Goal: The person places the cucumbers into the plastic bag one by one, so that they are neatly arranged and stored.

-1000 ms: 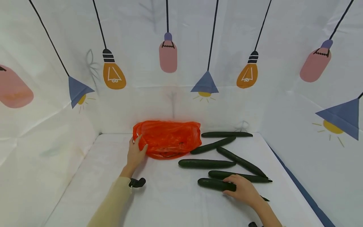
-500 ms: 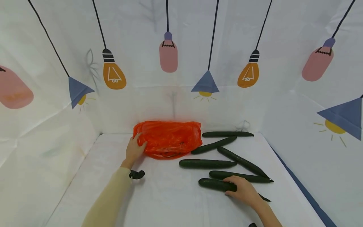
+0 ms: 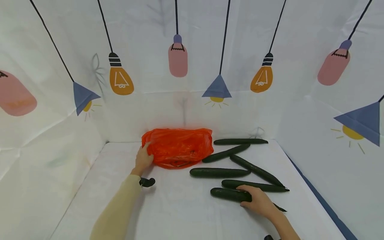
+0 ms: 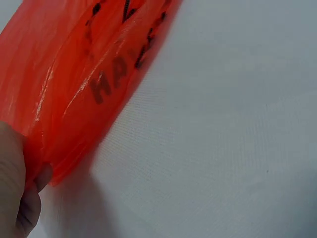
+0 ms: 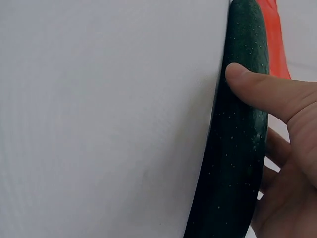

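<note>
Cucumber (image 3: 228,194) nearest us lay on the white table (image 3: 180,213), and our right hand (image 3: 260,202) gripped its right end, thumb curled over the top (wrist view confirmed). Our left hand (image 3: 143,159) pinched the left edge of the orange plastic bag (image 3: 178,147), well apart.

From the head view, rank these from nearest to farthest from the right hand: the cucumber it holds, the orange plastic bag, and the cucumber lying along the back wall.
1. The held cucumber, under the right hand at the front right, in its grip.
2. The back-wall cucumber, at the far right rear of the table.
3. The orange plastic bag, at the rear centre, gripped by the left hand.
Items 2 and 3 are close; the bag looks slightly farther.
</note>
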Tool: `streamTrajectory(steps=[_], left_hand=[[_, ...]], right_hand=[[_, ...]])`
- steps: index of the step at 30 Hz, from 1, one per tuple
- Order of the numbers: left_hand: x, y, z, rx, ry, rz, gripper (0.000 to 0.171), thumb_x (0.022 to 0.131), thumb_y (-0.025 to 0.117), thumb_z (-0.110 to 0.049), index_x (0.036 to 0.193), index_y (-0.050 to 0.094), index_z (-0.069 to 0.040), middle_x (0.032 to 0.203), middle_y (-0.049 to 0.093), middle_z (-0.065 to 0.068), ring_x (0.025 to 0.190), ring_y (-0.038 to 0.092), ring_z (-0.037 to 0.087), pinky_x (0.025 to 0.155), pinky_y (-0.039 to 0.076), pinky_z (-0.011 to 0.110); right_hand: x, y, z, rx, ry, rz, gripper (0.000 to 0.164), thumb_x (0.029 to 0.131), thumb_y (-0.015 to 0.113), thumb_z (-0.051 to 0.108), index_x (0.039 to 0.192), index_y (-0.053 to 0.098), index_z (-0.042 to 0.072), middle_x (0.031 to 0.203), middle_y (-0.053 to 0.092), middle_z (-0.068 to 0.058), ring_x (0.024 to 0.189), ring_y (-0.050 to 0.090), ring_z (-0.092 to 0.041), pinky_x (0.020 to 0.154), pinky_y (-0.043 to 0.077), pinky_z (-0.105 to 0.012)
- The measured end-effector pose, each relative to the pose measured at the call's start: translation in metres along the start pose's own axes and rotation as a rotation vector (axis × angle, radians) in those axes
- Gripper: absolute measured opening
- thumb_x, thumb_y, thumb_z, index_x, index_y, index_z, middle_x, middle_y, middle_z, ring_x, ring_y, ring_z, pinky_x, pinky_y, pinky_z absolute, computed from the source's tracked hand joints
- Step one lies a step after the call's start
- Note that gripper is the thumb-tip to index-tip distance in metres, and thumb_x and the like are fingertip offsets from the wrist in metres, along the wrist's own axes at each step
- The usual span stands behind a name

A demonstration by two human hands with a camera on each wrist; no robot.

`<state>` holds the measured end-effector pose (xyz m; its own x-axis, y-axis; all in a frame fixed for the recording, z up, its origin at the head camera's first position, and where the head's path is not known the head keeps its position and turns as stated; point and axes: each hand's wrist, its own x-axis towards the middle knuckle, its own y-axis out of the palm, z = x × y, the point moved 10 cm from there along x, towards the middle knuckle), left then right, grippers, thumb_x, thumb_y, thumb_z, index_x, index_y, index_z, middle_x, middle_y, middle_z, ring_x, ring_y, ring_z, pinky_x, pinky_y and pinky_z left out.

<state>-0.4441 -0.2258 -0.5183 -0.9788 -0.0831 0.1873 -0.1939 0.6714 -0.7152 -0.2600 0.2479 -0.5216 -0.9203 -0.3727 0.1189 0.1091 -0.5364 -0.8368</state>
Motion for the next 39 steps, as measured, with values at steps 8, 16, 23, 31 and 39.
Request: streamTrajectory(steps=[8,16,23,31,39], left_hand=[[0.000,0.004,0.003,0.015,-0.047,0.054,0.048,0.090,0.042,-0.009,0.137,0.055,-0.005,0.134,0.050,0.026,0.113,0.050,0.039,0.088,0.046,0.054],[-0.002,0.005,0.008,0.024,-0.082,0.041,0.059,0.092,0.063,-0.034,0.138,0.048,-0.001,0.135,0.050,0.025,0.121,0.046,0.044,0.097,0.039,0.061],[0.000,0.009,0.007,-0.051,-0.058,0.028,0.063,0.088,0.064,-0.013,0.142,0.038,0.005,0.137,0.045,0.028,0.127,0.041,0.044,0.105,0.032,0.057],[0.001,0.010,0.009,-0.093,-0.024,0.031,0.077,0.084,0.061,-0.007,0.150,0.024,0.005,0.145,0.037,0.030,0.131,0.036,0.045,0.107,0.028,0.058],[-0.005,0.015,0.011,-0.068,0.012,0.019,0.081,0.082,0.063,-0.006,0.152,0.023,0.002,0.144,0.041,0.029,0.129,0.040,0.046,0.105,0.031,0.059]], right_hand=[[-0.001,0.001,-0.002,0.102,-0.069,-0.015,0.048,0.075,0.083,0.014,0.120,0.067,0.022,0.120,0.065,0.004,0.114,0.058,-0.026,0.093,0.048,-0.044],[0.002,0.003,0.008,0.067,-0.098,-0.009,0.048,0.075,0.083,0.012,0.120,0.067,0.020,0.120,0.065,0.004,0.113,0.059,-0.026,0.092,0.049,-0.046],[0.006,0.010,0.010,0.086,-0.125,0.000,0.047,0.078,0.081,0.012,0.122,0.065,0.022,0.121,0.064,0.006,0.114,0.058,-0.024,0.092,0.048,-0.046],[0.029,0.018,0.040,0.125,-0.175,0.019,0.049,0.077,0.081,0.011,0.120,0.066,0.027,0.121,0.064,0.010,0.115,0.058,-0.019,0.094,0.047,-0.045],[0.063,0.017,0.082,0.071,-0.233,0.019,0.046,0.077,0.081,0.009,0.116,0.066,0.028,0.114,0.064,0.016,0.105,0.058,-0.012,0.090,0.049,-0.041]])
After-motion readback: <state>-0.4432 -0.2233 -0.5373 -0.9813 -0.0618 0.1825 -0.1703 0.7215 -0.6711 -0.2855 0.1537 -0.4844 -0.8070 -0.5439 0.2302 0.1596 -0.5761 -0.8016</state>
